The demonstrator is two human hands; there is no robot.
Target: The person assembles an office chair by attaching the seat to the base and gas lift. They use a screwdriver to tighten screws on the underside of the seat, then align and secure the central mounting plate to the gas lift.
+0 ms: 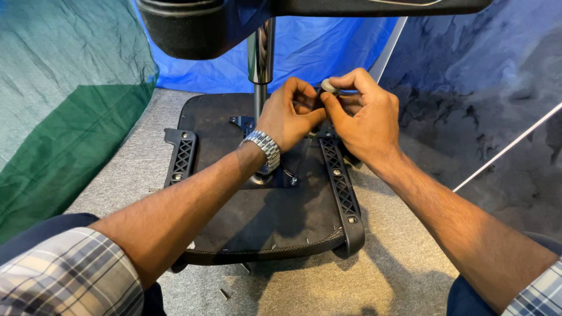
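An upturned office chair seat lies on the grey floor, its black underside facing me. A chrome column rises from the metal plate at the seat's middle. My left hand, with a metal watch on its wrist, and my right hand meet above the far right part of the seat. My right thumb and forefinger pinch a small pale round part. My left fingers are curled close against it; whether they touch it I cannot tell. Black armrest brackets run along the seat's left and right edges.
The chair's black base hangs overhead at the top of the view. Blue and green tarps hang on the left and behind, a dark mottled sheet on the right. Small screws lie on the grey carpet near the seat's front edge.
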